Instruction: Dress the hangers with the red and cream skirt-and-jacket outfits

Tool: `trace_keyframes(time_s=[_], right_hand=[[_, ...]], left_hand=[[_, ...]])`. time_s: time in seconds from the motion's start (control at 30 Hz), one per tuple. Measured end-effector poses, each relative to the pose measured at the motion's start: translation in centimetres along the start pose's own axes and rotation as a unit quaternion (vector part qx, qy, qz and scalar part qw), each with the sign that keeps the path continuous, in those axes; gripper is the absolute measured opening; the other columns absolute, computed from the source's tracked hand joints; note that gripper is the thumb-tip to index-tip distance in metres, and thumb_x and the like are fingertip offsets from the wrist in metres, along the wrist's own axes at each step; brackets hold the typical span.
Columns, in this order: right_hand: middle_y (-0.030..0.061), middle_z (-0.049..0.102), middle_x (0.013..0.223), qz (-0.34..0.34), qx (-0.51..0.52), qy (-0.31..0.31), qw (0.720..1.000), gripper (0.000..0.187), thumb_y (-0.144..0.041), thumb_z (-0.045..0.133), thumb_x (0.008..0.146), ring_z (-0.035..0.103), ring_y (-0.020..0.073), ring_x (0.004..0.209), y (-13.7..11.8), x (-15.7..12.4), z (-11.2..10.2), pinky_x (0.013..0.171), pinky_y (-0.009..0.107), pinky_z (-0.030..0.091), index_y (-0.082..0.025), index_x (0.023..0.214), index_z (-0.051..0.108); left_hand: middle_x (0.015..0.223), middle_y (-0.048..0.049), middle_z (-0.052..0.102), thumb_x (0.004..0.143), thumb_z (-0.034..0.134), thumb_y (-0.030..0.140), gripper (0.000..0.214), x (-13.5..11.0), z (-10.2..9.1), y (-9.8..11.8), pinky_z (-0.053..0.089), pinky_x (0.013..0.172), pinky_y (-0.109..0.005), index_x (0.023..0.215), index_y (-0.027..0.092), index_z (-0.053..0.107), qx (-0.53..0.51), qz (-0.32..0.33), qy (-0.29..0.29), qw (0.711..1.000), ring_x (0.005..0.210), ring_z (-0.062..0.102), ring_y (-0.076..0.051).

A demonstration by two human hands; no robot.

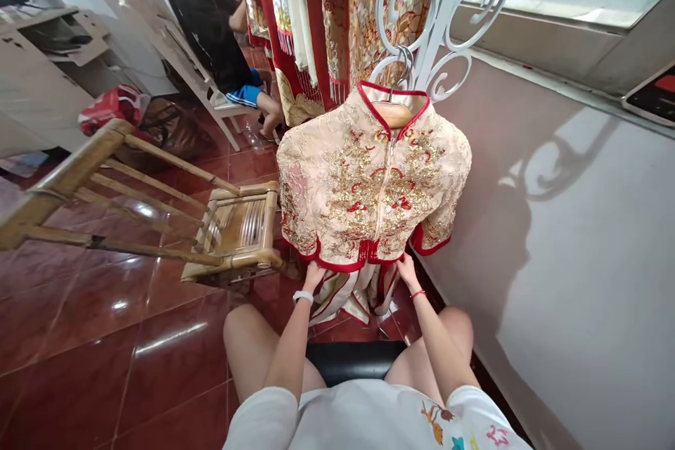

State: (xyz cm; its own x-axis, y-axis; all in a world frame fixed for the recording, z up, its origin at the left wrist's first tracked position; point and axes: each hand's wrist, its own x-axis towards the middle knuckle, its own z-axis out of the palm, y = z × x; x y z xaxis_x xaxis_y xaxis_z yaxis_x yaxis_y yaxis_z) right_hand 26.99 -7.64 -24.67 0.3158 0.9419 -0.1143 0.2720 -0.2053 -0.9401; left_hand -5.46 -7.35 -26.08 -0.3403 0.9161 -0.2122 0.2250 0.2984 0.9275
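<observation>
A cream embroidered jacket with red trim and gold and red stitching hangs on a wooden hanger from a white scrolled metal stand. My left hand grips the jacket's red bottom hem at the left. My right hand pinches the hem at the right. Both hands have fingers closed on the fabric. A matching skirt hangs below the hem, between my hands. I sit on a black stool, knees apart.
A bamboo chair stands to the left on the glossy red tiled floor. A white wall rises close on the right. More red and gold garments hang behind. Another person sits on a white chair at the back.
</observation>
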Motion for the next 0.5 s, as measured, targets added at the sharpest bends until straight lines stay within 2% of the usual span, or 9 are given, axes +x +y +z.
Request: trace_keyframes(time_s=[0.1, 0.17, 0.23, 0.3, 0.37, 0.43, 0.5], right_hand=[[0.0114, 0.075, 0.082, 0.01, -0.012, -0.033, 0.999, 0.023, -0.034, 0.06, 0.054, 0.067, 0.029, 0.082, 0.2, 1.2, -5.2, 0.087, 0.045, 0.054, -0.019, 0.069, 0.068], [0.0121, 0.076, 0.087, 0.018, -0.019, -0.007, 1.0, 0.025, -0.034, 0.057, 0.056, 0.067, 0.0308, 0.088, 0.9, 1.5, -8.5, 0.094, 0.047, 0.051, -0.02, 0.072, 0.07], [0.0134, 0.076, 0.09, 0.025, -0.023, 0.024, 0.999, 0.024, -0.032, 0.055, 0.057, 0.066, 0.0331, 0.096, 1.6, 1.7, -9.6, 0.099, 0.05, 0.048, -0.021, 0.072, 0.07], [0.014, 0.076, 0.093, 0.026, -0.014, 0.031, 0.999, 0.023, -0.031, 0.057, 0.057, 0.066, 0.0336, 0.101, 2.0, 2.2, -8.5, 0.101, 0.049, 0.047, -0.021, 0.073, 0.07], [0.0131, 0.077, 0.097, 0.026, 0.011, 0.011, 1.0, 0.025, -0.033, 0.059, 0.06, 0.067, 0.0316, 0.101, 1.9, 2.8, -6.4, 0.099, 0.045, 0.05, -0.021, 0.077, 0.072], [0.0116, 0.077, 0.098, 0.03, 0.041, -0.007, 0.999, 0.031, -0.042, 0.057, 0.07, 0.069, 0.0289, 0.096, 1.4, 3.6, -4.7, 0.091, 0.042, 0.054, -0.02, 0.084, 0.073], [0.0113, 0.076, 0.097, 0.035, 0.066, -0.005, 0.997, 0.04, -0.051, 0.052, 0.078, 0.07, 0.0273, 0.092, 0.6, 4.5, -3.9, 0.085, 0.039, 0.055, -0.02, 0.09, 0.073]], left_hand=[[0.066, -0.0066, 0.07, 0.06, 0.07, 0.013, 0.01, 0.2, -3.6, -0.5, 0.054, 0.092, -0.044, 0.065, 0.018, 0.063, 0.014, -0.023, -0.003, 1.0, 0.087, 0.071, -0.032], [0.074, -0.0094, 0.072, 0.061, 0.07, 0.015, 0.01, -0.2, -5.8, -0.9, 0.051, 0.099, -0.048, 0.067, 0.019, 0.062, 0.011, -0.033, 0.027, 0.999, 0.095, 0.07, -0.035], [0.093, -0.0135, 0.074, 0.063, 0.07, 0.017, 0.014, -0.6, -6.5, -1.1, 0.046, 0.106, -0.051, 0.076, 0.02, 0.063, -0.004, -0.041, 0.068, 0.997, 0.112, 0.066, -0.037], [0.108, -0.0144, 0.072, 0.061, 0.07, 0.013, 0.023, -0.6, -5.7, -1.1, 0.042, 0.111, -0.048, 0.082, 0.021, 0.063, -0.033, -0.047, 0.089, 0.994, 0.124, 0.06, -0.036], [0.11, -0.0119, 0.072, 0.059, 0.069, 0.01, 0.027, -0.1, -4.1, -0.6, 0.043, 0.112, -0.042, 0.082, 0.022, 0.063, -0.076, -0.057, 0.082, 0.992, 0.126, 0.059, -0.031], [0.106, -0.0093, 0.071, 0.063, 0.068, 0.014, 0.02, 1.0, -2.6, 0.2, 0.048, 0.106, -0.039, 0.082, 0.022, 0.063, -0.127, -0.079, 0.069, 0.986, 0.119, 0.062, -0.027], [0.1, -0.0077, 0.07, 0.071, 0.066, 0.024, 0.013, 2.5, -1.6, 1.2, 0.053, 0.096, -0.037, 0.083, 0.02, 0.061, -0.178, -0.109, 0.061, 0.976, 0.107, 0.066, -0.024]])
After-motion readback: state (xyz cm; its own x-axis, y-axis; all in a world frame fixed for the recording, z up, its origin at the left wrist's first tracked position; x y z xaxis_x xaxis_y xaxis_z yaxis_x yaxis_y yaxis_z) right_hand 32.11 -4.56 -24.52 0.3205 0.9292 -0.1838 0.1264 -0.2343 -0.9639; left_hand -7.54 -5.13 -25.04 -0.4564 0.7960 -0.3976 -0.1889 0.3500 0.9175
